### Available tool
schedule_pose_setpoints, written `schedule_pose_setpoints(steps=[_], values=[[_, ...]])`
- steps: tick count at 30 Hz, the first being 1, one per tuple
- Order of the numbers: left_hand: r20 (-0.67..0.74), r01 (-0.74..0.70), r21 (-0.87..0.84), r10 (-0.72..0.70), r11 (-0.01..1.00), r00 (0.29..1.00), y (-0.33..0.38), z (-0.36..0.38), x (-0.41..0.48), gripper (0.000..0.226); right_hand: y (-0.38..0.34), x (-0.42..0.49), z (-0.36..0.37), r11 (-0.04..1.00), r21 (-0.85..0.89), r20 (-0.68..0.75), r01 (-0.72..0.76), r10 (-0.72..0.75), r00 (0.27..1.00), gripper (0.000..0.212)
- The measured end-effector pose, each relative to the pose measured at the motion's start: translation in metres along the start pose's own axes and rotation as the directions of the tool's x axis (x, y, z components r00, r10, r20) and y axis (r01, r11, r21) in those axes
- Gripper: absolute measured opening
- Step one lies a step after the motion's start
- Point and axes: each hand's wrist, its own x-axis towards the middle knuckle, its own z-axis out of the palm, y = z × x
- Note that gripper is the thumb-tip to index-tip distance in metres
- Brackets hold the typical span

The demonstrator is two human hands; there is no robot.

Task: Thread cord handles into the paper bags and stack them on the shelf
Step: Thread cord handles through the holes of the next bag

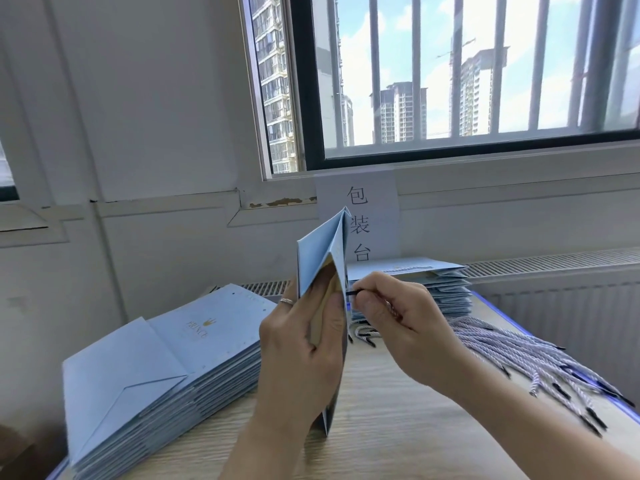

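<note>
A light blue paper bag (pixel 320 258) stands upright on edge over the table, folded flat, its lower corner near the tabletop. My left hand (pixel 301 344) grips its side, thumb on the near face. My right hand (pixel 391 313) pinches the black tip of a cord (pixel 355 292) right against the bag's edge near its top. The rest of that cord is hidden behind my hand.
A thick stack of flat blue bags (pixel 156 368) lies at the left of the wooden table (pixel 398 427). Another stack of bags (pixel 433 285) sits behind, under the window. Several white-and-blue twisted cords (pixel 530 355) lie in a bundle at the right. A paper sign (pixel 358 216) hangs on the wall.
</note>
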Motion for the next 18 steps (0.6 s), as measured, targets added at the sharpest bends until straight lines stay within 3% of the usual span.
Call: schedule_pose_setpoints(steps=[8,18], values=[[-0.052,-0.005,-0.073,0.001,0.997,0.999,-0.0014,0.0013,0.0006,0.026,-0.0015,0.0014,-0.0013,0.991,-0.125,-0.005,0.049,-0.050,0.999,0.020],[-0.059,-0.123,0.062,0.127,0.990,0.990,0.0005,-0.0020,0.0024,0.026,0.0052,0.0011,-0.0015,0.989,-0.147,0.073,0.022,-0.011,0.997,0.021]])
